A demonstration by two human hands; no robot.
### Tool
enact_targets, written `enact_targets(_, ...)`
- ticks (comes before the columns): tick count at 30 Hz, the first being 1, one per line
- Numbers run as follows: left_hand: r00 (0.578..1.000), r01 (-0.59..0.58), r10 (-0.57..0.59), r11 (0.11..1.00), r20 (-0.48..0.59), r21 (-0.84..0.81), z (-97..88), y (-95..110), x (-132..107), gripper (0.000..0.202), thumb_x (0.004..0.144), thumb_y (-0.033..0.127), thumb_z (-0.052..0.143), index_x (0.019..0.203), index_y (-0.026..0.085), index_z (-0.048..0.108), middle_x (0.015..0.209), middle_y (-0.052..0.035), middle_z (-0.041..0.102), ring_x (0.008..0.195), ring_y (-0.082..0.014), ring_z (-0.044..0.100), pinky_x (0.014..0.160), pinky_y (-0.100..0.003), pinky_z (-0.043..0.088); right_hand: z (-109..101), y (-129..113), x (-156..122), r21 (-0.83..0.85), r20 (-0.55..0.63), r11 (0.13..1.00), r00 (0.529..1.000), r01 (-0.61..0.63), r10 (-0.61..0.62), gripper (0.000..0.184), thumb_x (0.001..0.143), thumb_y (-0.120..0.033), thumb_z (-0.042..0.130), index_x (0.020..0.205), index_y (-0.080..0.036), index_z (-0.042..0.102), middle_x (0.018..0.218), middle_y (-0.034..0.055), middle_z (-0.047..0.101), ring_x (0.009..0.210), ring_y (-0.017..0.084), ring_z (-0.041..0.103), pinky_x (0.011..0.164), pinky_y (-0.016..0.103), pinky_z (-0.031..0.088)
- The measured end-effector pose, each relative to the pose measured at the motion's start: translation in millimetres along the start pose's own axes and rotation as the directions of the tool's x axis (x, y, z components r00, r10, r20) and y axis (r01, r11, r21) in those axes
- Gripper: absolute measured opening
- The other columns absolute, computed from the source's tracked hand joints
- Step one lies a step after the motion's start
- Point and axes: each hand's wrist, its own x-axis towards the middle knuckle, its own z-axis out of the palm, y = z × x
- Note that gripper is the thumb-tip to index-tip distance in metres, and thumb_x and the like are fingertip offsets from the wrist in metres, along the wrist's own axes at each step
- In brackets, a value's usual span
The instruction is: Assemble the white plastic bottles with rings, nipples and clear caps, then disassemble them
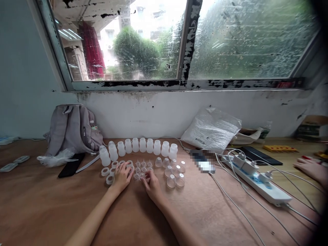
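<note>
My left hand [122, 176] lies over a group of white bottle collar rings [105, 171], fingers stretched out and partly covering them. Just right of it, clear bottle nipples [137, 169] stand in rows. My right hand [153, 184] is at the front row, thumb and fingers closed round a bottle nipple [142, 175] that is partly hidden. Behind both hands, several frosted baby bottles [135, 145] stand upright without tops in a curved line. Clear domed caps [171, 181] are grouped to the right of my right hand.
A grey backpack [70, 130], a plastic bag [57, 158] and a dark phone [71, 165] lie left. At right are a silver padded bag [212, 128], a white power strip [266, 189] with trailing cables and another person's hand [311, 169]. The wall borders the table behind.
</note>
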Motion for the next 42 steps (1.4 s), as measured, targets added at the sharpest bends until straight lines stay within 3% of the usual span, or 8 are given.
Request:
enact_targets(4,0.955,0.111,-0.194,0.936,-0.226,-0.335,-0.9,33.1,10.2,0.012,0.081,0.029,0.044,0.084,0.020,0.053,0.103,-0.0080,0.053,0.103,-0.0217,0.050,0.086,-0.035,0.041,-4.0,-0.2,4.9,0.184,-0.167,0.972,0.970,-0.146,0.177,0.015,0.075,-0.029,0.053,0.085,-0.020,0.045,0.075,0.0023,0.054,0.060,0.015,0.053,0.058,0.028,0.044)
enact_targets(7,0.958,0.037,-0.164,0.883,-0.235,-0.468,-0.5,62.5,15.3,0.021,0.079,0.028,0.048,0.099,0.021,0.047,0.104,-0.0070,0.054,0.102,-0.0204,0.051,0.088,-0.036,0.041,-8.8,2.5,7.2,0.255,-0.252,0.956,0.945,-0.143,0.209,0.018,0.073,-0.028,0.055,0.086,-0.020,0.046,0.081,0.0036,0.056,0.067,0.016,0.055,0.063,0.029,0.045)
enact_targets(10,0.971,-0.014,-0.096,0.889,-0.218,-0.457,5.8,78.5,12.3,0.036,0.077,0.027,0.051,0.111,0.022,0.041,0.107,-0.0080,0.055,0.102,-0.0216,0.051,0.088,-0.039,0.040,-14.6,4.0,8.6,0.310,-0.267,0.941,0.938,-0.135,0.223,0.020,0.071,-0.022,0.052,0.091,-0.020,0.047,0.083,0.0036,0.057,0.071,0.017,0.055,0.067,0.029,0.046)
enact_targets(19,0.987,-0.039,-0.027,0.917,-0.159,-0.397,13.8,68.7,0.4,0.037,0.078,0.029,0.051,0.114,0.021,0.045,0.107,-0.0089,0.057,0.100,-0.0237,0.053,0.086,-0.040,0.041,-16.6,-4.6,9.9,0.459,-0.092,0.881,0.981,-0.111,0.171,0.039,0.062,-0.009,0.044,0.099,-0.020,0.054,0.086,0.0029,0.061,0.077,0.016,0.055,0.068,0.027,0.045)
enact_targets(28,0.994,0.026,-0.085,0.788,-0.067,-0.615,2.6,72.4,-0.6,0.035,0.074,0.032,0.058,0.106,0.022,0.048,0.099,-0.0060,0.059,0.092,-0.0196,0.057,0.082,-0.034,0.046,-25.0,-5.3,14.7,0.655,-0.095,0.727,0.932,-0.205,0.349,0.032,0.065,-0.031,0.064,0.094,-0.021,0.054,0.084,0.0041,0.059,0.079,0.018,0.056,0.066,0.028,0.046)
enact_targets(35,0.997,-0.007,-0.043,0.773,-0.064,-0.635,5.0,73.4,-3.6,0.035,0.071,0.031,0.061,0.101,0.022,0.046,0.100,-0.0073,0.057,0.097,-0.0218,0.054,0.084,-0.037,0.044,-29.2,-12.6,12.4,0.686,0.310,0.549,0.874,-0.478,0.375,0.029,0.069,-0.043,0.060,0.083,-0.018,0.060,0.062,-0.0012,0.054,0.043,0.007,0.045,0.039,0.020,0.037)
enact_targets(39,0.989,-0.053,-0.034,0.826,-0.143,-0.561,7.2,72.7,-1.4,0.032,0.074,0.029,0.057,0.103,0.021,0.047,0.104,-0.0092,0.054,0.100,-0.0230,0.051,0.087,-0.040,0.042,-30.3,-13.2,13.2,0.761,0.243,0.502,0.898,-0.412,0.368,0.023,0.068,-0.039,0.062,0.075,-0.018,0.060,0.062,-0.0021,0.053,0.043,0.005,0.044,0.039,0.018,0.037)
enact_targets(42,0.990,0.002,-0.078,0.832,-0.114,-0.555,8.5,72.9,-0.5,0.033,0.075,0.029,0.055,0.106,0.021,0.047,0.099,-0.0083,0.055,0.088,-0.0208,0.054,0.078,-0.036,0.046,-31.6,-10.6,15.1,0.771,0.229,0.497,0.902,-0.398,0.366,0.021,0.068,-0.035,0.062,0.081,-0.018,0.061,0.068,0.0011,0.058,0.049,0.009,0.050,0.045,0.021,0.042)
